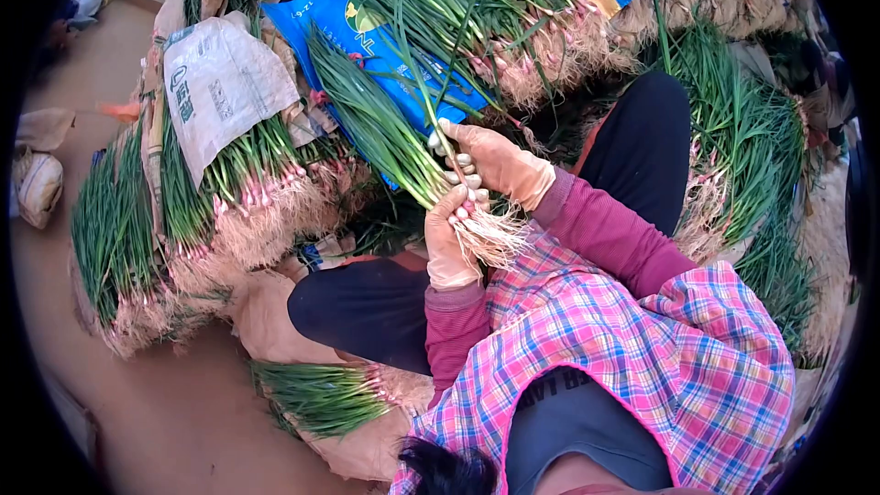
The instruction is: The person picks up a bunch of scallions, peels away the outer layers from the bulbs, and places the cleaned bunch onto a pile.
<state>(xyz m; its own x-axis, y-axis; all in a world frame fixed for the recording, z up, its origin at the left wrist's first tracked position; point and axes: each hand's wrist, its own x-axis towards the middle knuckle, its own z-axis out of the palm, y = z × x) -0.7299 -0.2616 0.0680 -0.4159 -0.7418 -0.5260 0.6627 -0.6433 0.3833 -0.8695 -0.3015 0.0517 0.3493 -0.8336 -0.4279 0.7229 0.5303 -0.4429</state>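
Note:
I hold a bunch of green onions (385, 133) over my lap, leaves pointing up-left and pale roots (495, 236) toward me. My left hand (447, 243), in a beige glove, is wrapped around the bunch just above the roots. My right hand (495, 163), also gloved, grips the same bunch from the other side, and a thin green leaf runs up from its fingers. Both sleeves are maroon, over a pink plaid apron (632, 348).
Tied bundles of green onions lie all around: a big pile at left (229, 192), more at top (513, 27) and right (752, 156), a small bunch (321, 396) by my knee. Blue sacks (367, 32) and a white sack (225, 82) lie among them. Bare floor (137, 403) shows at lower left.

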